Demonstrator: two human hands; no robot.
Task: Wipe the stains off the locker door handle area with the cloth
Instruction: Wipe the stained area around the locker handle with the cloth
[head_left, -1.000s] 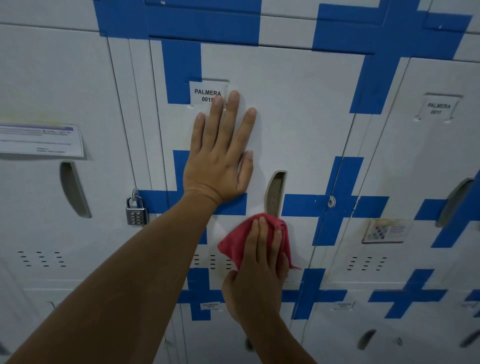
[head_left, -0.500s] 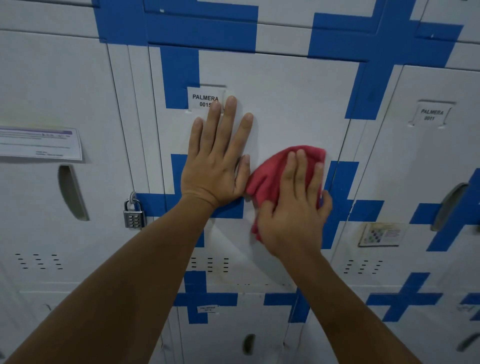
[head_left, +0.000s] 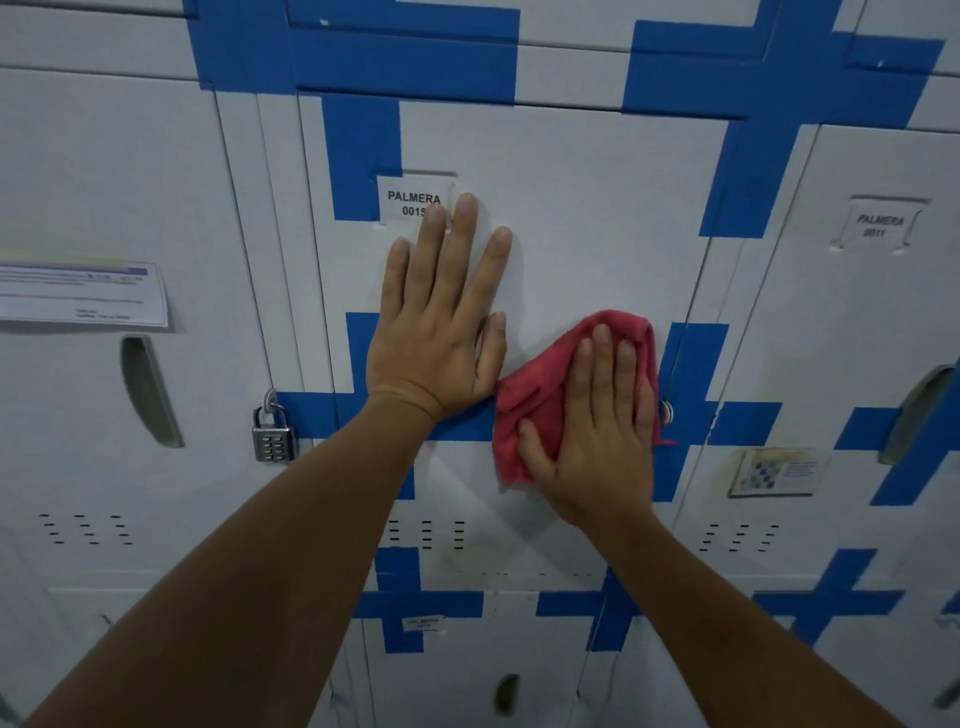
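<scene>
Two forearms reaching up from the bottom edge toward a bank of white lockers crossed with blue tape. Right hand flat, fingers straight and together, pressing a bunched red cloth against the middle locker door; handle recess hidden under cloth and hand. Cloth spilling out at the hand's 9 and 12 o'clock, touching the heel of the other palm. Left hand spread flat on the same door at the cloth's 10 o'clock, fingers straight and slightly fanned, gripping nothing, index fingertip overlapping the corner of a name label reading PALMERA 0015. Vent slots in the door at the cloth's 7 o'clock. Combination padlock hanging at the door's left edge, at the left wrist's 9 o'clock. Paper notice and a slanted handle recess on the locker further left. Second label and small sticker on the locker at 3 o'clock. Lower row of lockers below, blurred.
</scene>
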